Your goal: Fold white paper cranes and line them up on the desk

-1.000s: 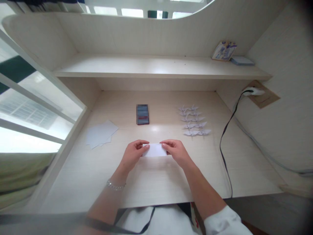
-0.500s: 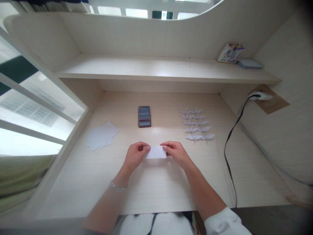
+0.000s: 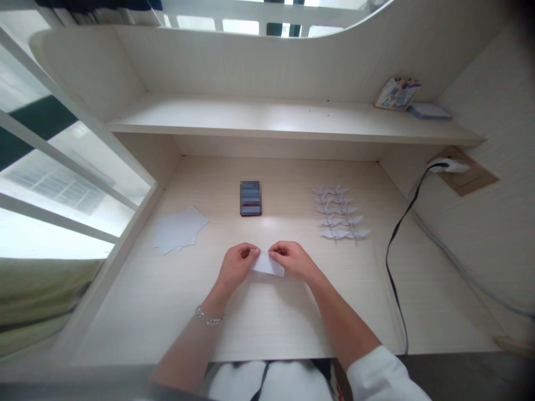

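Note:
A folded white paper lies on the pale wooden desk in front of me. My left hand pinches its left end, fingers curled. My right hand pinches the top edge near the middle, fingers closed on the sheet. The two hands almost meet above the paper. A bracelet circles my left wrist.
A stack of loose white sheets lies at the left. A dark phone sits behind the hands. Several folded paper cranes line up at the right. A black cable runs from a wall socket over the desk edge. Small booklets rest on the shelf.
My right hand has slid left along the paper toward my left hand, so less paper shows between them. The paper now looks shorter and tilted.

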Tool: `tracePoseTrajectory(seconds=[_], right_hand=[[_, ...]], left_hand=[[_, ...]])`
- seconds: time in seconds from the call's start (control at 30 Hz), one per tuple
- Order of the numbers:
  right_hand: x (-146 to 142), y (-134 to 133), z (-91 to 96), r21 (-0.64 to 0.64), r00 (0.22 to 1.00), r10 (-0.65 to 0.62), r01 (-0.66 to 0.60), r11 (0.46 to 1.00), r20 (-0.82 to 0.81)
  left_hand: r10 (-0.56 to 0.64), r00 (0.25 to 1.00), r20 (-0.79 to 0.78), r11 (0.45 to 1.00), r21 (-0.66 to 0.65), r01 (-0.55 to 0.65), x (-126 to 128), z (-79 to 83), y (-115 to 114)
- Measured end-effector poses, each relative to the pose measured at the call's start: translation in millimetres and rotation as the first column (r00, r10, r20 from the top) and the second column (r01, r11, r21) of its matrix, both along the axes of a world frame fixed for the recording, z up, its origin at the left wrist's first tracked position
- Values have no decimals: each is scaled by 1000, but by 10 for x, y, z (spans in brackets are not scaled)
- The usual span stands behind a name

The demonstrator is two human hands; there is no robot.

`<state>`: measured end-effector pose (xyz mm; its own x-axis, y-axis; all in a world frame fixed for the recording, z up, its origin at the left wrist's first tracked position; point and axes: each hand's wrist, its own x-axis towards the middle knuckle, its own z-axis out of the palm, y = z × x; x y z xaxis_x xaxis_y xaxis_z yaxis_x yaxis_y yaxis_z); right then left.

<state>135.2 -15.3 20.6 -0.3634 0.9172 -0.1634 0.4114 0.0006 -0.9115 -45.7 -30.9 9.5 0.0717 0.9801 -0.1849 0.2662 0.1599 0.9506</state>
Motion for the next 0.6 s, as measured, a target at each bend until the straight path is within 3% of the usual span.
tracePoseTrajectory(seconds=[0.13, 0.27, 0.5, 0.6], right_hand=[[-104, 23, 16, 9, 998, 19, -19, 1000, 64], [-118, 43, 27, -4, 995, 4, -4, 1000, 95], [185, 7, -11, -212, 992, -53, 28, 977, -112], [292, -8, -16, -242, 974, -171, 132, 961, -150]], left_hand=[[-42, 996, -77, 997, 57, 46, 18, 20, -36], [9, 997, -77, 998, 59, -4, -2, 18, -41], [126, 992, -7, 992, 12, -126, -195, 29, -29], [168, 986, 9, 986, 0, -168, -244, 65, -33]])
